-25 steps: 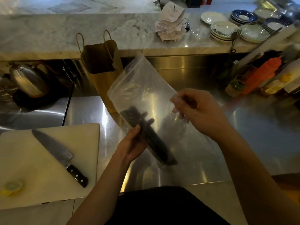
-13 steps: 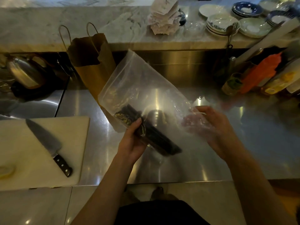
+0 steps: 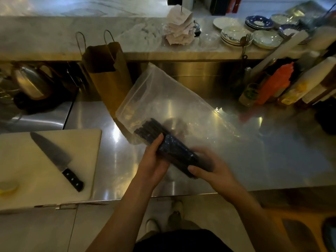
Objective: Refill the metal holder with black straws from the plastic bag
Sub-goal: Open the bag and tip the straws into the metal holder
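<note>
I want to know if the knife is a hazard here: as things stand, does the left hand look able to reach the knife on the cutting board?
Probably yes. The knife lies uncovered on the cutting board, but the left hand is gripping the straws through the plastic bag and would have to let go first.

A shiny steel counter glows with spots of warm light. Behind it runs a higher marble ledge. The pale floor shows below the counter's front edge. The room is dim.
</note>
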Demonstrator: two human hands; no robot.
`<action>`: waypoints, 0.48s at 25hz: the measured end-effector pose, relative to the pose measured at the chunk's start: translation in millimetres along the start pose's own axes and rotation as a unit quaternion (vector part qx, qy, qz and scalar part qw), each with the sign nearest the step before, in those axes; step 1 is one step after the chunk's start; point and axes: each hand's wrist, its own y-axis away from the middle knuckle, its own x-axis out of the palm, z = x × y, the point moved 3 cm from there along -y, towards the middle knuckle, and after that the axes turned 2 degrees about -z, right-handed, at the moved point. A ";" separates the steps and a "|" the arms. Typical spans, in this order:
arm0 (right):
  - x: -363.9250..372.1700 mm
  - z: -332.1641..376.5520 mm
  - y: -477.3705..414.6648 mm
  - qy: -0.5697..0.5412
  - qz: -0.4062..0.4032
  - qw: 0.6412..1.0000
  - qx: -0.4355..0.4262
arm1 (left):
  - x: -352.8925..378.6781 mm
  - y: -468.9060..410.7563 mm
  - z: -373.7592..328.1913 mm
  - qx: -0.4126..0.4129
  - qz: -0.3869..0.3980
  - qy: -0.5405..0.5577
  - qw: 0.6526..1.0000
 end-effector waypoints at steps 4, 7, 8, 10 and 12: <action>3.3 6.5 18.6 0.070 -0.066 0.994 -0.047 | -19.2 21.6 -19.8 0.071 -0.038 -0.055 0.995; -2.9 3.4 33.9 0.082 -0.115 0.988 -0.059 | -21.6 35.0 -14.0 0.061 -0.060 -0.096 0.992; -6.2 1.9 40.4 0.078 -0.129 0.987 -0.063 | -18.1 39.8 -8.1 0.048 -0.054 -0.095 0.993; -15.7 1.3 52.0 0.062 -0.163 0.982 -0.069 | -10.2 46.2 5.2 0.016 -0.039 -0.083 0.996; -26.3 3.1 60.4 0.053 -0.180 0.979 -0.078 | -5.5 45.5 18.6 -0.005 -0.039 -0.074 0.997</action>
